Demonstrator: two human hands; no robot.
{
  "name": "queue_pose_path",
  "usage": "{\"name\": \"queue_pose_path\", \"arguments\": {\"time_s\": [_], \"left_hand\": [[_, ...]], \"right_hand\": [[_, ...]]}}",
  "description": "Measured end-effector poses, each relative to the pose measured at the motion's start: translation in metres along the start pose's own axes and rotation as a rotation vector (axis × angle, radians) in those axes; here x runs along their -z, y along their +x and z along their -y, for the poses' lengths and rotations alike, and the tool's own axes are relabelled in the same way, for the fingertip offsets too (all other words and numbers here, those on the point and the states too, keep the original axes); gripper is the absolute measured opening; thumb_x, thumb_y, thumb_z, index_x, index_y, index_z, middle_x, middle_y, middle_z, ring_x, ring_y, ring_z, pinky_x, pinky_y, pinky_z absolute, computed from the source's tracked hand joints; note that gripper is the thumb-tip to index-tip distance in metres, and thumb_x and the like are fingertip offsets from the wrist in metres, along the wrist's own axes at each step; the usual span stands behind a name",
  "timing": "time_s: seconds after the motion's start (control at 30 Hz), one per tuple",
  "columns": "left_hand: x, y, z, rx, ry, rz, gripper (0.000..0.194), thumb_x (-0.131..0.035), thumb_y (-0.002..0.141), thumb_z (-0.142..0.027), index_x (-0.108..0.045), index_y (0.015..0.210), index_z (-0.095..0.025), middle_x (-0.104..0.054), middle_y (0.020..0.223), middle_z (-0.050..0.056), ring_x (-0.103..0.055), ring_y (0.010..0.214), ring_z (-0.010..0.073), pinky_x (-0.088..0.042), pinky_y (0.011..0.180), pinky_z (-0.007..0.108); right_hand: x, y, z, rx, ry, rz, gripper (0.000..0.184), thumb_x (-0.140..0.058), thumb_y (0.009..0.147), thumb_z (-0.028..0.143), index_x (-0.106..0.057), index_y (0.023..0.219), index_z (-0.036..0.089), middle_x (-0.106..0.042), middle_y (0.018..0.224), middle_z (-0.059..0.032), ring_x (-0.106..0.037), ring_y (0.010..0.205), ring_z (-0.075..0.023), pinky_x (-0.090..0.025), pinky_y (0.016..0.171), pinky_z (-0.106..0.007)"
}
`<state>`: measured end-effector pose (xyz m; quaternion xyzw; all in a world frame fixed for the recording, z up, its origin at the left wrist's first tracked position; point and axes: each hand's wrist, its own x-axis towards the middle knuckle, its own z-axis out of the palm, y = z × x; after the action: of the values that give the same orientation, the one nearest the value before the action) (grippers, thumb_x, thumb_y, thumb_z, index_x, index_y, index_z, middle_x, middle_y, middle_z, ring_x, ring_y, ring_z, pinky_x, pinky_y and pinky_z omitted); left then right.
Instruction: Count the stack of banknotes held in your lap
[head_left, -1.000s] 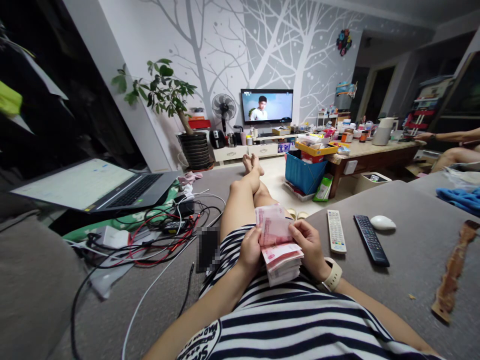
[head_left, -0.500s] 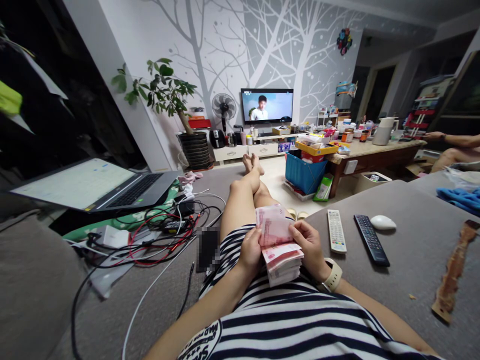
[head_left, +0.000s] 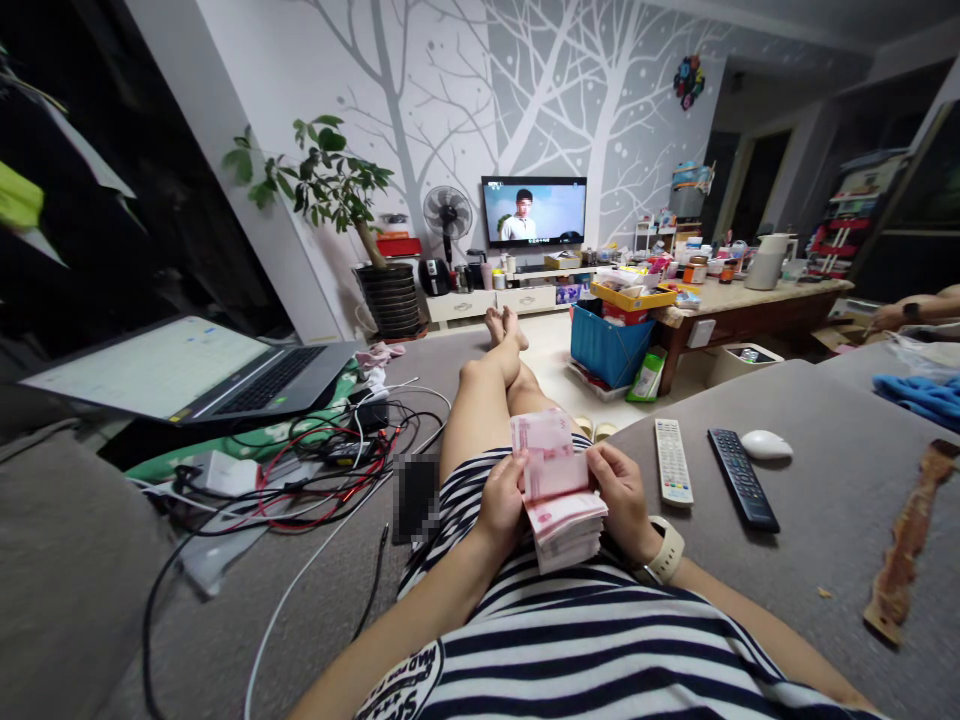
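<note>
A thick stack of pink banknotes (head_left: 568,540) rests on my lap over the striped clothing. My left hand (head_left: 504,497) is closed on the stack's left side, thumb on top. Between finger and thumb, my right hand (head_left: 619,490) pinches the right edge of a banknote (head_left: 556,478) that is lifted and bent up from the stack. Beyond it, more notes (head_left: 541,432) lean away toward my legs, their upper part showing. A pale watch band circles my right wrist. My fingers hide the stack's side edges.
Right of me on the grey sofa lie a white remote (head_left: 673,462), a black remote (head_left: 742,480), a white mouse (head_left: 766,445) and a brown strip (head_left: 907,545). At left are a laptop (head_left: 262,385), tangled cables (head_left: 337,450) and a blurred dark object (head_left: 416,500). Another person's arm (head_left: 926,308) shows far right.
The banknote in my right hand has bent up and toward me from the far notes, and my right hand has shifted slightly right. The other person's arm has lowered.
</note>
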<state>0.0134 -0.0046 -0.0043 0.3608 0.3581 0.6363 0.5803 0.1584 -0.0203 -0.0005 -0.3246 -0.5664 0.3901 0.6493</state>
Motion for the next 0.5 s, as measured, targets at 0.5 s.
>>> {"name": "queue_pose_path", "arguments": {"time_s": [0.5], "left_hand": [[-0.0046, -0.0087, -0.0072, 0.154, -0.129, 0.18, 0.031, -0.072, 0.067, -0.033, -0.066, 0.09, -0.012, -0.074, 0.083, 0.011, -0.07, 0.075, 0.0241, -0.053, 0.08, 0.041]], "right_hand": [[-0.0013, 0.0058, -0.0066, -0.008, -0.063, -0.054, 0.032, -0.066, 0.078, 0.041, -0.047, 0.065, 0.019, -0.042, 0.061, 0.0041, -0.038, 0.058, -0.0108, -0.034, 0.055, -0.024]]}}
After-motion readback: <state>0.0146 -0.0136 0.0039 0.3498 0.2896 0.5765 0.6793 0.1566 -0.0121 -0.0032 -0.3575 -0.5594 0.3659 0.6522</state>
